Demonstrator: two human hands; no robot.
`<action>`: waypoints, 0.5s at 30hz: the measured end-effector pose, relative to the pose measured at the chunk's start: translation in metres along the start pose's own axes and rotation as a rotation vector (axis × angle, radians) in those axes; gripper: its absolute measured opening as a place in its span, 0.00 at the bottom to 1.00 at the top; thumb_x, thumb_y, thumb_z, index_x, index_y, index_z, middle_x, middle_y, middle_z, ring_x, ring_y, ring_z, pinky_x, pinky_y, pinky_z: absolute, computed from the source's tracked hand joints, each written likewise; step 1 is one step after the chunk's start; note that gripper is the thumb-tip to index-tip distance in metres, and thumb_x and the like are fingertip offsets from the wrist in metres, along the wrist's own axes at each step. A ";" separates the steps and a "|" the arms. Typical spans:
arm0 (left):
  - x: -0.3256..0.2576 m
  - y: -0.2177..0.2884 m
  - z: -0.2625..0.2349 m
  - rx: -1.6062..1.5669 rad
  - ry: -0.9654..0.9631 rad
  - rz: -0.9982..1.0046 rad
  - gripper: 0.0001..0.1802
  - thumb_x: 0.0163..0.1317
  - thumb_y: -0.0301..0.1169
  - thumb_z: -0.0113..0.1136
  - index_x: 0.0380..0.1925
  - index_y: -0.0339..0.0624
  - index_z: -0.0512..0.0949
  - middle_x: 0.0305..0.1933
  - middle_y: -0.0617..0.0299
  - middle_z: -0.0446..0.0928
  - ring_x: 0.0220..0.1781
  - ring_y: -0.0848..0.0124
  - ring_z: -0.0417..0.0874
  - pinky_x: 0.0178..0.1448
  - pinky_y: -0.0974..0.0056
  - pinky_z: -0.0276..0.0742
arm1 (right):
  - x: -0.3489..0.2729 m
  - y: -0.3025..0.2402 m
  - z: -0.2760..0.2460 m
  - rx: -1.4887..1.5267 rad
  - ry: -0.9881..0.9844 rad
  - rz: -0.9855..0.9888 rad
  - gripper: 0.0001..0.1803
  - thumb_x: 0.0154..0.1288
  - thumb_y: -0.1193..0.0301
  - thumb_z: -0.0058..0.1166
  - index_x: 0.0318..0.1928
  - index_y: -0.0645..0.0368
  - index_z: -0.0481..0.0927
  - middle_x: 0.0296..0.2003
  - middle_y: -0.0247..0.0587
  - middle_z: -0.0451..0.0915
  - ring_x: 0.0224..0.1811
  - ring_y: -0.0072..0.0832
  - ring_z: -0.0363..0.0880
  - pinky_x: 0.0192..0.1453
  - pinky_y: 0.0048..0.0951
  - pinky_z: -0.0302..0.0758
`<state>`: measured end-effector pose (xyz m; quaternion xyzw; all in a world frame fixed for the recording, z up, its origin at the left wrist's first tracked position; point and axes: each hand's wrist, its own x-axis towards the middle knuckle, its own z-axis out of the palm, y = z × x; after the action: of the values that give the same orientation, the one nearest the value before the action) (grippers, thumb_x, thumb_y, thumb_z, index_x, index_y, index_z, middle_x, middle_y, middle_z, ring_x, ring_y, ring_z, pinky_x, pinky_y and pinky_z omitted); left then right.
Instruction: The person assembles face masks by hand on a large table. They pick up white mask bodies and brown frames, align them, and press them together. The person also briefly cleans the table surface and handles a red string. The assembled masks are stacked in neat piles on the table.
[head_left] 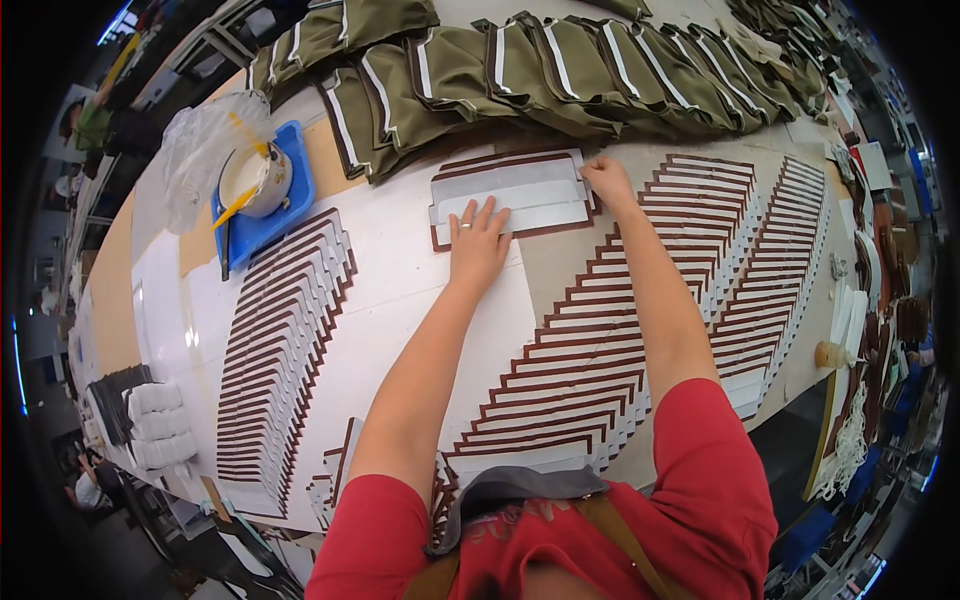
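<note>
A flat grey panel with a brown edge (520, 180) lies on the table ahead of me, with a white strip (545, 213) laid across it. My left hand (478, 243) presses flat on the near part of the strip, fingers spread, a ring on one finger. My right hand (606, 179) pinches the panel's right end with closed fingers. Both forearms reach out from my red sleeves.
Fanned rows of brown-edged panels lie at left (285, 330), centre (600, 340) and right (775, 250). Olive pieces with white stripes (560, 70) overlap along the far edge. A blue tray (262, 225) holds a white glue pot with a brush (255, 180). Folded white cloths (158, 425) sit far left.
</note>
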<state>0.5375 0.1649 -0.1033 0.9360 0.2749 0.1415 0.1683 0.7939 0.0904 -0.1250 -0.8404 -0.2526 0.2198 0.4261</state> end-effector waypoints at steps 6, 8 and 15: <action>-0.001 0.003 -0.002 0.010 0.021 0.028 0.19 0.58 0.35 0.48 0.51 0.50 0.68 0.62 0.59 0.60 0.64 0.55 0.55 0.65 0.44 0.44 | -0.004 -0.001 -0.003 -0.045 -0.017 -0.030 0.11 0.51 0.67 0.54 0.26 0.63 0.75 0.19 0.32 0.73 0.20 0.20 0.66 0.26 0.24 0.65; 0.000 0.009 -0.005 0.024 -0.015 -0.011 0.19 0.59 0.36 0.47 0.51 0.51 0.68 0.62 0.59 0.60 0.64 0.56 0.55 0.65 0.46 0.44 | -0.004 0.001 -0.010 -0.036 0.003 0.023 0.11 0.52 0.67 0.52 0.28 0.63 0.75 0.19 0.32 0.73 0.20 0.20 0.67 0.26 0.23 0.65; -0.012 0.004 -0.033 -0.031 0.042 0.016 0.19 0.61 0.38 0.43 0.52 0.48 0.67 0.62 0.60 0.59 0.64 0.57 0.56 0.65 0.48 0.42 | -0.036 -0.016 -0.053 -0.041 0.132 -0.074 0.11 0.54 0.70 0.43 0.35 0.59 0.76 0.25 0.40 0.77 0.29 0.28 0.75 0.36 0.27 0.70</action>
<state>0.5176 0.1629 -0.0744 0.9322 0.2689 0.1669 0.1759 0.7935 0.0443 -0.0780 -0.8517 -0.2593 0.1428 0.4324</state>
